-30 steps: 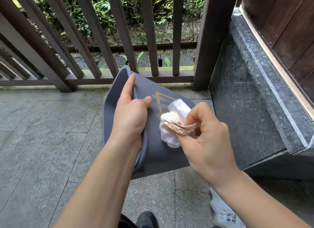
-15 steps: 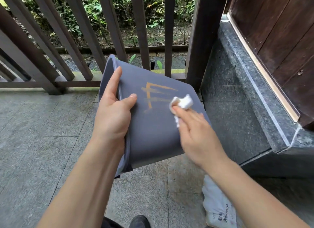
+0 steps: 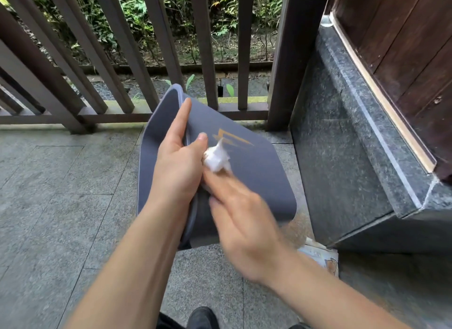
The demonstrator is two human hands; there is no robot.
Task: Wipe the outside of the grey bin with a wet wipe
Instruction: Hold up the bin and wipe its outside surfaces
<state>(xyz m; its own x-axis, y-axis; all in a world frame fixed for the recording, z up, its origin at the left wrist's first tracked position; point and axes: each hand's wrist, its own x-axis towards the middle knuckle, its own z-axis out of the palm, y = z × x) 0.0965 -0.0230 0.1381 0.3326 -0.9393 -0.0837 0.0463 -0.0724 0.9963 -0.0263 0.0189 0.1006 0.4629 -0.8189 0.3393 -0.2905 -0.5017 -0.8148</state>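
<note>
The grey bin [image 3: 259, 174] is held tipped on its side above the paved floor, its mouth facing left and a gold logo on the upturned wall. My left hand [image 3: 178, 162] grips the bin's rim, thumb on the outside wall and fingers along the edge. My right hand [image 3: 242, 226], blurred by motion, presses a crumpled white wet wipe [image 3: 216, 156] against the outer wall just below the logo, right beside my left thumb.
A dark wooden railing [image 3: 137, 59] runs across the back with plants beyond it. A dark granite ledge [image 3: 354, 145] and a wooden door stand at the right. A white packet [image 3: 318, 255] lies on the floor under my right forearm. My shoe shows at the bottom edge.
My right hand has swept the wipe leftwards across the bin's wall, from the right of the logo to beside my left thumb. The bin stays gripped by my left hand.
</note>
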